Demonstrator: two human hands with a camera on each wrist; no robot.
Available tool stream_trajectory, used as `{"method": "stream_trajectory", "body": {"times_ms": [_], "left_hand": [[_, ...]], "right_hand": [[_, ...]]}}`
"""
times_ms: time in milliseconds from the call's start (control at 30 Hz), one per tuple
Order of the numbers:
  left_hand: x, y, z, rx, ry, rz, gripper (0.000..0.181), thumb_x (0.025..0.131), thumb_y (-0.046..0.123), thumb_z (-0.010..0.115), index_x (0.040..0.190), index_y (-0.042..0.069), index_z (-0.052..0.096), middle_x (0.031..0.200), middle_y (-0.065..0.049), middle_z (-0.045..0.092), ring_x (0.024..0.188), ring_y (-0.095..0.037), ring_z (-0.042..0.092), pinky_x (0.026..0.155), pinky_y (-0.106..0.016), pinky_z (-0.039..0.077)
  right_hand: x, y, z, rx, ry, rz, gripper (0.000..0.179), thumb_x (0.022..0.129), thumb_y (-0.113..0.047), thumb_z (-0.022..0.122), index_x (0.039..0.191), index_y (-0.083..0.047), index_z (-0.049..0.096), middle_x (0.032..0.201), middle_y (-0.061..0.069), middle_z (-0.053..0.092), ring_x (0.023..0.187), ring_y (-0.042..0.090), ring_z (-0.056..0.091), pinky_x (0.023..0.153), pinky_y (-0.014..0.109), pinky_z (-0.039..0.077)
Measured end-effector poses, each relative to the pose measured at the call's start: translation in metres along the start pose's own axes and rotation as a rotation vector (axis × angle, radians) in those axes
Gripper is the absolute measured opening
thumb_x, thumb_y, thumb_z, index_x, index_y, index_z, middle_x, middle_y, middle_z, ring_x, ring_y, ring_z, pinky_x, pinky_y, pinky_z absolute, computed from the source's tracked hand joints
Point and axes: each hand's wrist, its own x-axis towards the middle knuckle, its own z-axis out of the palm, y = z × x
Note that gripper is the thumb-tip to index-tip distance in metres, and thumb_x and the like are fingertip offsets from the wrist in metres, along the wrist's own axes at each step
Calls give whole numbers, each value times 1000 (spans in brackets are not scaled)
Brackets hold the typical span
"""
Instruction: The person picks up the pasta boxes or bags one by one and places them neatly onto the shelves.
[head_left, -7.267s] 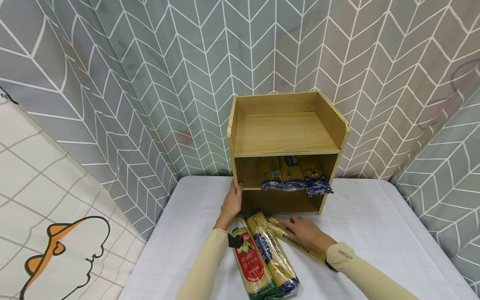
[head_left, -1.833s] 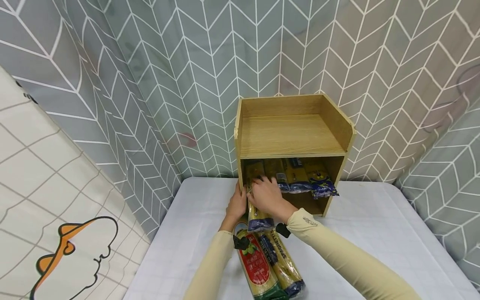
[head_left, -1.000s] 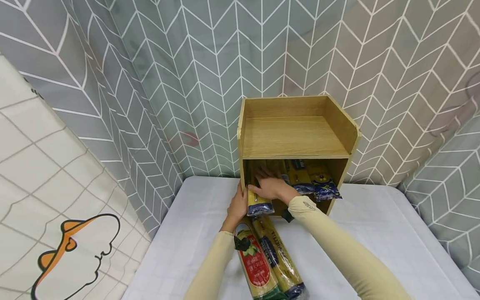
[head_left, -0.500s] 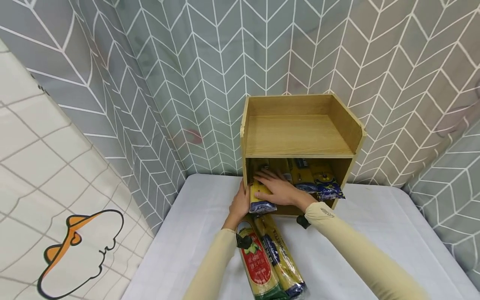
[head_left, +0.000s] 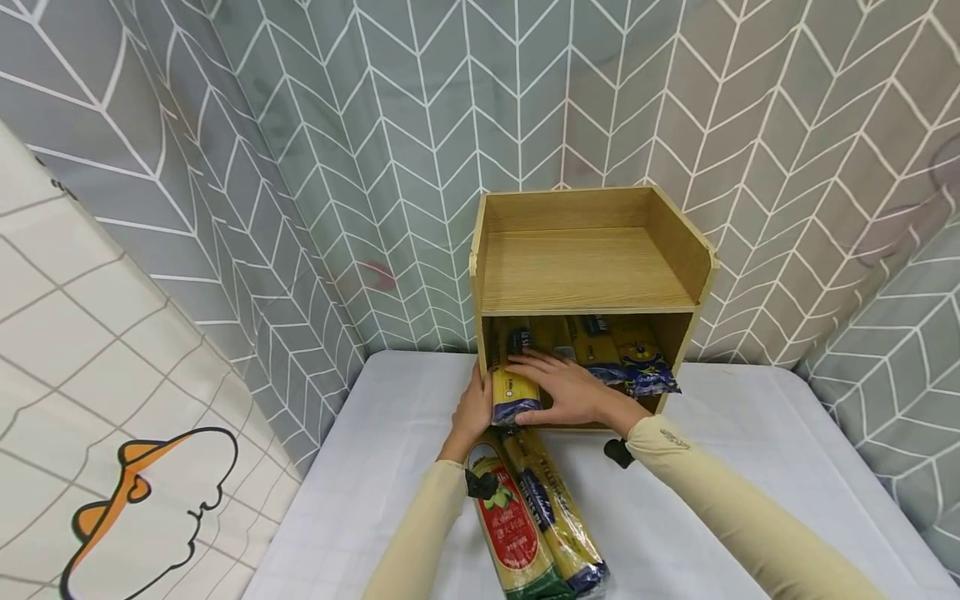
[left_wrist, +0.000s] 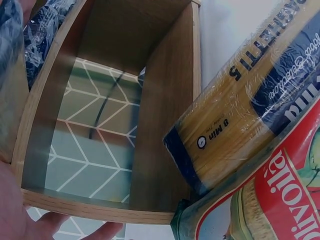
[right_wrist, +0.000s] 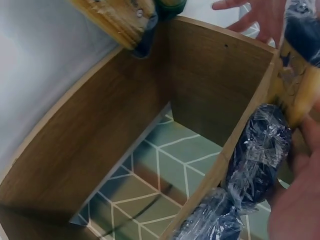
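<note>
A yellow spaghetti pack (head_left: 514, 390) with a blue end lies at the left of the middle compartment of a wooden shelf unit (head_left: 585, 267). My right hand (head_left: 573, 393) rests on it, fingers straight across its top and thumb at its front end. Against the outside of the unit's left panel lies my left hand (head_left: 472, 410); its spread fingers show beyond the panel in the right wrist view. Several more spaghetti packs (head_left: 647, 367) fill the compartment to the right. Below the unit's front lie another spaghetti pack (head_left: 558, 517) and a green-ended Olivoilà pack (head_left: 513, 529), side by side.
The bottom compartment (right_wrist: 55, 135) shows wooden walls and patterned cloth behind it. The unit stands on a white-covered table (head_left: 375, 467) against a grey chevron curtain (head_left: 390, 167). The packs' blue plastic ends (right_wrist: 260, 145) overhang the middle shelf's front edge.
My right hand took a spaghetti pack from the table to the middle compartment's left side. The pack slid deeper in, and the hand shifted back toward its front end. My left hand stayed at the panel.
</note>
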Motion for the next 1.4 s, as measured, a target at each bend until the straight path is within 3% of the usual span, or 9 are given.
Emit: {"method": "stream_trajectory", "body": {"times_ms": [300, 433, 633, 800, 933, 1067, 1233, 1300, 1400], "left_hand": [[3, -9, 4, -7, 26, 26, 63, 111, 55, 17, 165, 24, 20, 147, -22, 59, 122, -54, 61, 91, -72, 48], [2, -8, 4, -18, 17, 29, 65, 109, 59, 15, 166, 27, 18, 148, -21, 59, 123, -54, 60, 92, -73, 48], [-1, 1, 2, -40, -4, 0, 59, 112, 46, 25, 165, 21, 20, 153, -21, 54, 130, -54, 56, 100, -75, 43], [-2, 2, 1, -25, -13, 0, 59, 112, 42, 25, 166, 20, 18, 155, -19, 52, 130, -52, 57, 100, -73, 44], [-2, 1, -1, -33, -10, 5, 59, 113, 41, 25, 166, 18, 17, 154, -21, 52, 131, -52, 56, 102, -73, 44], [-2, 0, -3, -36, -4, 7, 59, 113, 40, 25, 166, 16, 17, 153, -23, 53, 133, -52, 55, 103, -73, 43], [-1, -1, -4, -39, -10, -1, 59, 113, 41, 25, 166, 18, 16, 155, -21, 51, 134, -50, 55, 104, -72, 43], [-1, -2, -4, -47, -15, 2, 59, 113, 41, 25, 166, 18, 16, 156, -21, 50, 134, -51, 55, 104, -72, 43], [-1, -2, -4, -51, -18, 2, 59, 112, 42, 25, 166, 20, 16, 157, -20, 50, 134, -51, 55, 103, -73, 43]], "right_hand": [[9, -2, 11, -10, 182, 165, 81, 94, -49, 71, 159, -12, 40, 163, 19, 42, 133, 44, 59, 108, 59, 49], [15, -3, 19, -46, 274, 226, 79, 94, -47, 72, 157, -10, 42, 154, 21, 53, 119, 42, 68, 101, 57, 53], [22, -4, 28, -156, 420, 257, 62, 90, -46, 74, 138, -8, 63, 137, 18, 65, 119, 39, 66, 102, 55, 53], [24, -4, 31, -136, 457, 266, 59, 91, -43, 75, 136, -8, 65, 137, 18, 66, 123, 39, 64, 107, 57, 49], [21, -1, 34, -115, 476, 206, 53, 93, -38, 75, 136, -10, 65, 141, 17, 63, 127, 40, 62, 108, 60, 47], [13, 5, 41, -99, 529, 60, 42, 94, -21, 75, 134, -10, 65, 142, 16, 62, 130, 38, 59, 107, 61, 47], [-6, 13, 53, -136, 603, -80, 42, 92, -4, 68, 133, -12, 65, 139, 14, 62, 132, 37, 52, 106, 60, 42], [-14, 16, 57, -155, 623, -130, 35, 90, -1, 65, 123, -12, 68, 131, 12, 64, 127, 35, 53, 106, 58, 41], [-24, 20, 62, -201, 635, -231, 18, 88, 1, 69, 96, -14, 71, 113, 7, 66, 115, 30, 57, 103, 53, 44]]}}
